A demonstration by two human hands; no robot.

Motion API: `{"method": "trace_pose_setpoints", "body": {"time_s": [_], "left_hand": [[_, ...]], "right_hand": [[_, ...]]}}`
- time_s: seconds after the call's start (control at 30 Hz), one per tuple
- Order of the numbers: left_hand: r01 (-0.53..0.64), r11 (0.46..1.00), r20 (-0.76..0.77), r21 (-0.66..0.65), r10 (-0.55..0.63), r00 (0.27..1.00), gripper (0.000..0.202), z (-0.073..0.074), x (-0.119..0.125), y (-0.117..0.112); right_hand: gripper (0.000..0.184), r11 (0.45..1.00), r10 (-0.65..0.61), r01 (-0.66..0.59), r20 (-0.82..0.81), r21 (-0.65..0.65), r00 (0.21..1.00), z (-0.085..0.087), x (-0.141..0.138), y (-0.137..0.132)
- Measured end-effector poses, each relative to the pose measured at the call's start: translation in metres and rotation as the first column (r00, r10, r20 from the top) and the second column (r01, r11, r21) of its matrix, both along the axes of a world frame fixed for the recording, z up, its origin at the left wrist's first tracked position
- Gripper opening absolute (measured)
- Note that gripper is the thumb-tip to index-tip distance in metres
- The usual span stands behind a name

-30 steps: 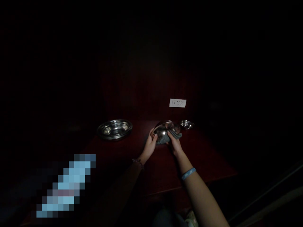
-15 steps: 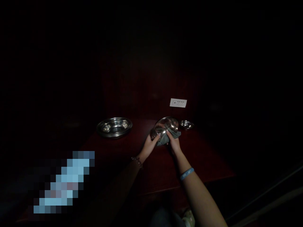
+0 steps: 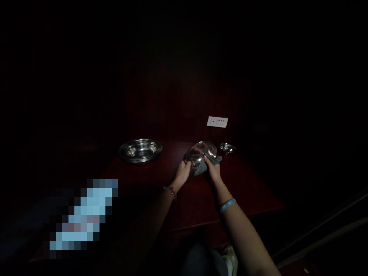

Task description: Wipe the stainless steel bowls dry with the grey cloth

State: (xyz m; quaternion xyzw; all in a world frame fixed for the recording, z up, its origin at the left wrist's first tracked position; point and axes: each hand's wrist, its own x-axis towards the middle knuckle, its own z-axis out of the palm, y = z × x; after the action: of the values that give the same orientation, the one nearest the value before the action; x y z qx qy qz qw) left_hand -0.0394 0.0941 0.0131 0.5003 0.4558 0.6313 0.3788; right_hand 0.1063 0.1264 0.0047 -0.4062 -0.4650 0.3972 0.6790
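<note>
From my remote seat, through the camera worn on the head, I see two bare hands working together over a dark red bench [image 3: 244, 193] in a very dim room. Between them, above the middle of the bench, is a shiny metal bowl [image 3: 198, 151], tilted so that a rounded, gleaming surface shows toward me; I cannot tell whether its lower edge touches the bench. My left hand [image 3: 183, 172] has its grip on the lower left edge of that bowl, thumb on the near side and the other fingers mostly hidden behind. My right hand [image 3: 214, 170] pinches a grey-green cloth [image 3: 201, 167] against the near right part of the bowl, thumb pressed on top, with folds of cloth poking out on both sides of the thumb. A beaded bracelet [image 3: 170, 191] circles the left wrist, and a light blue wristband [image 3: 228, 205] circles the right forearm. Near the back of the bench, well apart on the left, sits a wide metal dish [image 3: 140, 159] with layered rims; I cannot tell whether it is one piece or a stack. Just beyond the held bowl on the right, a small bowl [image 3: 227, 148] stands upright and open. Above it, slightly to the left, a white socket plate [image 3: 217, 122] is set in the dark wall [image 3: 172, 111]. Below the bench's front edge, a pale shoe [image 3: 230, 260] shows dimly, and a blocky blue blur [image 3: 86, 214] covers something at lower left
</note>
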Motion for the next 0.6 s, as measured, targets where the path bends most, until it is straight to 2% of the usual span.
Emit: {"method": "trace_pose_setpoints", "body": {"time_s": [0.1, 0.2, 0.3, 0.4, 0.47, 0.6], "left_hand": [[-0.108, 0.993, 0.018, 0.054, 0.107, 0.994, 0.034, 0.008, -0.004, -0.004], [-0.145, 0.982, 0.104, 0.118, 0.133, 0.986, 0.042, 0.014, -0.006, -0.006], [-0.114, 0.989, 0.19, 0.093, 0.095, 0.977, 0.046, 0.016, -0.006, -0.007], [-0.037, 0.999, 0.2, 0.027, 0.031, 0.979, 0.051, 0.015, -0.005, -0.008], [-0.024, 0.999, 0.2, 0.037, 0.016, 0.98, 0.052, 0.014, -0.004, -0.008], [-0.046, 0.998, 0.196, 0.039, 0.038, 0.98, 0.049, 0.012, -0.008, -0.007]], "right_hand": [[0.046, 0.992, -0.124, 0.121, 0.085, 0.041, 0.989, 0.007, 0.003, -0.007], [0.042, 0.984, -0.175, 0.17, 0.158, 0.044, 0.972, 0.014, 0.003, -0.016], [0.039, 0.981, -0.194, 0.187, 0.192, 0.052, 0.962, 0.017, 0.002, -0.022], [0.04, 0.979, -0.205, 0.2, 0.183, 0.048, 0.961, 0.016, 0.002, -0.02], [0.041, 0.986, -0.168, 0.165, 0.168, 0.028, 0.971, 0.013, 0.002, -0.016], [0.041, 0.997, 0.073, -0.075, 0.128, 0.006, 0.989, 0.005, -0.002, -0.007]]}}
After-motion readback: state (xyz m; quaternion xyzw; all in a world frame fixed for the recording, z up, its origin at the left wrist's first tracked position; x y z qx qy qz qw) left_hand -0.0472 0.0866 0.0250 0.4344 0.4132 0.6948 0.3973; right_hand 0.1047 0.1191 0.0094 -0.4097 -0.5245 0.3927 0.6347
